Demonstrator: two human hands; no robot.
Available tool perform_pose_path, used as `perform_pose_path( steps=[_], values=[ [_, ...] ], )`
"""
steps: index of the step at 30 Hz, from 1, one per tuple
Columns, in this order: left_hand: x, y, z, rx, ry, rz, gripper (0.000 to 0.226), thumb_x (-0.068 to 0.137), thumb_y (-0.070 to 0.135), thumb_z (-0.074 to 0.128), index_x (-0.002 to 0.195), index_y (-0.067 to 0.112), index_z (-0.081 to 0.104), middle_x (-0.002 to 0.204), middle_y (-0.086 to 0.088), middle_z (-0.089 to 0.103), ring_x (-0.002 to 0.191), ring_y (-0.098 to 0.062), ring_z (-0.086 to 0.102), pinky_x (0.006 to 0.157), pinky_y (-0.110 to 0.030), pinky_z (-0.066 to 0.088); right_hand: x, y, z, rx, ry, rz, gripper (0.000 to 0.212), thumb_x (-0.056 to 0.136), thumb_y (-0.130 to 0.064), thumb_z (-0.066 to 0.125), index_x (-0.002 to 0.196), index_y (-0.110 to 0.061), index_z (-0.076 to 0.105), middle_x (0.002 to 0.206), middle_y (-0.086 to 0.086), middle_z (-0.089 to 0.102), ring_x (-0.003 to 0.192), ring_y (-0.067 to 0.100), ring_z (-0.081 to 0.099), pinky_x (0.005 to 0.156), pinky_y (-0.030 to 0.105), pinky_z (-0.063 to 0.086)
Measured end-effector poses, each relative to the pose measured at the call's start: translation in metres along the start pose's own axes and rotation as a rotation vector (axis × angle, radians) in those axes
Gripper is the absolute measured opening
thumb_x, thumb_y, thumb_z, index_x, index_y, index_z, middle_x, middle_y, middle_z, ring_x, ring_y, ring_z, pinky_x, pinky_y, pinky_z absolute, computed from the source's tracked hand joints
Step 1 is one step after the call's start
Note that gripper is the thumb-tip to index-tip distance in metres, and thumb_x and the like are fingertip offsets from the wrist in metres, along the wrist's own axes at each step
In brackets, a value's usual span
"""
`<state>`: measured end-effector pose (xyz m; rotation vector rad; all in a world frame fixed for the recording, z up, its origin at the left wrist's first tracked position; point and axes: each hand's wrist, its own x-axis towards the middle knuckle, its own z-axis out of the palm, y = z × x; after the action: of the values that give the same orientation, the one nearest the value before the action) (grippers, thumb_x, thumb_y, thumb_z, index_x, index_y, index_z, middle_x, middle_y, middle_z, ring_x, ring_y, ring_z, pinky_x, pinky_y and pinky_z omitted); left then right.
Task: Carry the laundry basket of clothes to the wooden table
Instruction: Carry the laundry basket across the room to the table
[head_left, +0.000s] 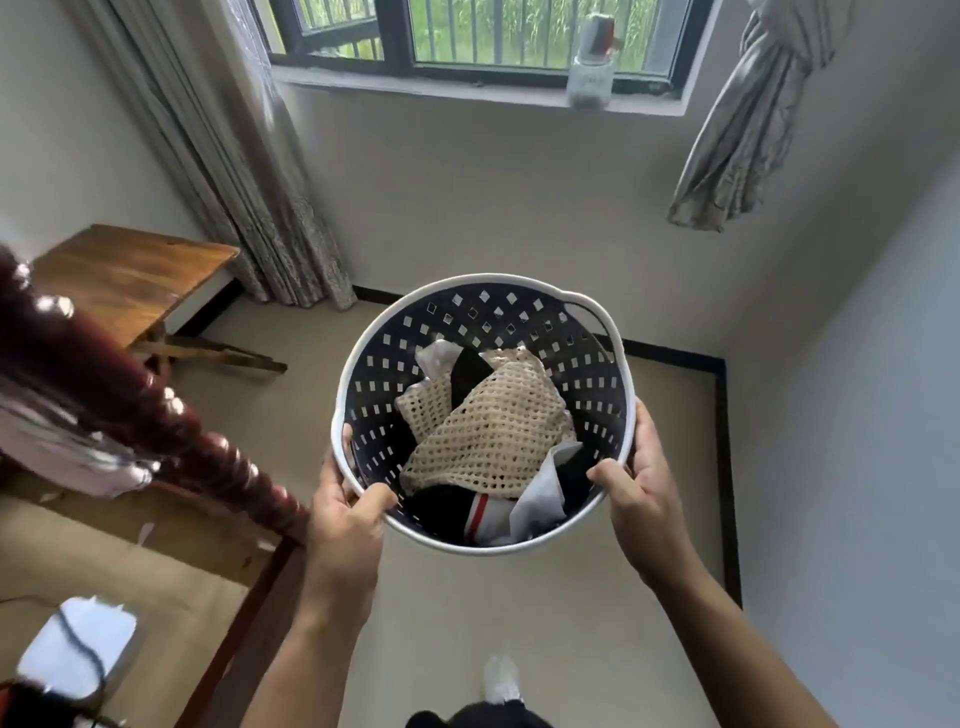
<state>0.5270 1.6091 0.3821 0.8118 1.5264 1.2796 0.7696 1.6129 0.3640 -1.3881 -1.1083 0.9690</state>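
A round laundry basket (467, 312), dark inside with a white rim and square holes, is held up in the air in front of me. Inside lie a cream mesh garment (493, 431) and black and white clothes. My left hand (345, 512) grips the near left rim, thumb inside. On the near right rim my right hand (636, 488) holds on the same way. The wooden table (130, 275) stands far left by the wall, well apart from the basket.
A dark turned wooden bedpost (156, 410) and bed frame run along the left. Curtains (228, 171) hang beside the table. A jar (589, 83) stands on the windowsill. Bare floor (311, 332) lies between me and the table. My white shoe (501, 678) shows below.
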Motion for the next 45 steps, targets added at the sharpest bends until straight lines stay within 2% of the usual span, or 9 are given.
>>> perform_pose_path(
  steps=[4,9,13,17,25,29,35,41,45],
  values=[
    [0.081,0.031,0.033,0.020,-0.030,0.032,0.069,0.082,-0.007,0.053,0.140,0.030,0.054,0.116,0.007,0.076,0.115,-0.019,0.069,0.104,-0.044,0.052,0.085,-0.005,0.017,0.040,0.026,-0.004,0.075,0.076,-0.008,0.053,0.147,-0.032,0.045,0.125,-0.013,0.069,0.119,0.017,0.064,0.107,0.058,0.048],
    [0.185,0.051,0.067,0.020,-0.021,0.035,0.070,0.086,-0.014,0.051,0.138,0.033,0.054,0.111,0.010,0.077,0.113,-0.019,0.069,0.101,-0.044,0.053,0.194,0.005,0.047,0.094,0.026,-0.003,0.079,0.076,-0.006,0.052,0.152,-0.027,0.043,0.130,-0.006,0.068,0.123,0.020,0.063,0.110,0.058,0.045],
    [0.278,0.063,0.091,0.017,0.058,0.018,0.065,0.083,-0.018,0.049,0.132,0.025,0.058,0.093,0.010,0.074,0.085,-0.009,0.068,0.085,-0.035,0.056,0.299,0.019,0.086,0.120,-0.037,0.018,0.080,0.076,-0.006,0.052,0.153,-0.023,0.042,0.128,-0.009,0.070,0.121,0.017,0.065,0.111,0.055,0.045],
    [0.353,0.100,0.098,0.012,0.169,0.031,0.056,0.084,-0.023,0.047,0.123,0.015,0.058,0.061,0.024,0.065,0.050,0.006,0.054,0.053,-0.009,0.045,0.395,0.010,0.140,0.121,-0.147,0.027,0.077,0.074,-0.005,0.051,0.149,-0.022,0.046,0.118,-0.017,0.072,0.110,0.009,0.066,0.108,0.051,0.048],
    [0.463,0.135,0.032,-0.032,0.589,0.004,0.048,0.086,-0.018,0.048,0.118,0.016,0.058,0.047,0.028,0.050,0.046,0.007,0.048,0.052,-0.006,0.039,0.529,-0.019,0.312,0.147,-0.591,-0.041,0.079,0.073,0.004,0.047,0.146,-0.025,0.047,0.132,-0.008,0.067,0.122,0.008,0.063,0.105,0.030,0.049],
    [0.523,0.135,-0.017,-0.093,0.730,-0.012,0.049,0.085,-0.016,0.050,0.116,0.020,0.061,0.065,0.008,0.043,0.047,0.005,0.043,0.062,-0.025,0.034,0.573,-0.022,0.414,0.154,-0.758,-0.040,0.081,0.073,0.004,0.047,0.150,-0.017,0.046,0.139,0.003,0.064,0.123,0.010,0.063,0.101,0.026,0.048],
    [0.625,0.166,-0.090,-0.125,0.819,0.017,0.050,0.084,-0.021,0.046,0.119,0.012,0.057,0.068,0.012,0.059,0.051,0.009,0.051,0.052,-0.004,0.037,0.630,-0.038,0.544,0.150,-0.830,-0.052,0.080,0.073,0.004,0.048,0.150,-0.016,0.046,0.141,0.008,0.062,0.124,0.012,0.062,0.103,0.027,0.049],
    [0.729,0.197,-0.143,-0.105,0.798,0.042,0.049,0.085,-0.020,0.047,0.120,0.014,0.056,0.093,0.012,0.060,0.063,0.017,0.056,0.062,-0.001,0.041,0.688,-0.051,0.648,0.170,-0.804,-0.070,0.073,0.073,0.006,0.046,0.142,-0.017,0.050,0.122,-0.015,0.067,0.111,-0.002,0.063,0.095,0.016,0.050],
    [0.795,0.204,-0.174,-0.101,0.830,0.013,0.050,0.084,-0.019,0.048,0.120,0.014,0.057,0.091,0.009,0.060,0.062,0.017,0.056,0.063,-0.004,0.042,0.728,-0.043,0.716,0.167,-0.827,-0.047,0.077,0.073,0.003,0.047,0.147,-0.015,0.049,0.131,-0.006,0.065,0.116,0.002,0.061,0.097,0.018,0.050]
  ],
)
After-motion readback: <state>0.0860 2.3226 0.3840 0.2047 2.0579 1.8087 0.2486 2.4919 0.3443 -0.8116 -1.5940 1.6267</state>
